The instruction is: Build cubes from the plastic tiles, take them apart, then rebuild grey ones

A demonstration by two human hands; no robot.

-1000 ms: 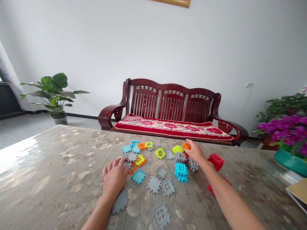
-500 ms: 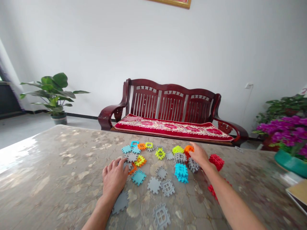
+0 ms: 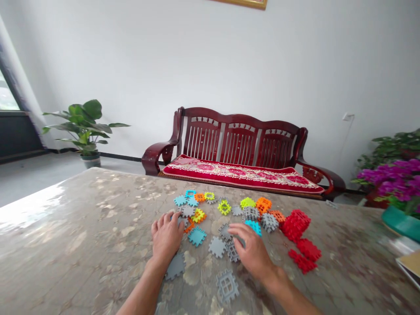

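My left hand (image 3: 168,236) rests palm down, its fingers loosely spread, with the fingertips at a grey toothed building tile (image 3: 187,211) in the left cluster. Just right of it lie a yellow-green window tile (image 3: 198,215) and a teal tile (image 3: 197,236). My right hand (image 3: 251,247) hovers over the middle, fingers stretched and apart, holding nothing I can see. Under or beside its fingers are a grey tile (image 3: 224,231) and a grey window tile (image 3: 232,252), both partly covered. A plain grey tile (image 3: 217,247) sits between my hands. Closer to me lies another grey window tile (image 3: 227,286).
Stacks of grey (image 3: 250,213), orange (image 3: 263,204) and red tiles (image 3: 295,225) stand at the right. A darker grey tile (image 3: 176,266) lies by my left wrist. Beyond the patterned table (image 3: 98,245) is a wooden bench (image 3: 236,135); purple flowers (image 3: 393,177) are far right.
My right hand has left the orange stack at the back and come toward me and left, over the grey tiles. My left hand stays by the left cluster. The view has shifted slightly.
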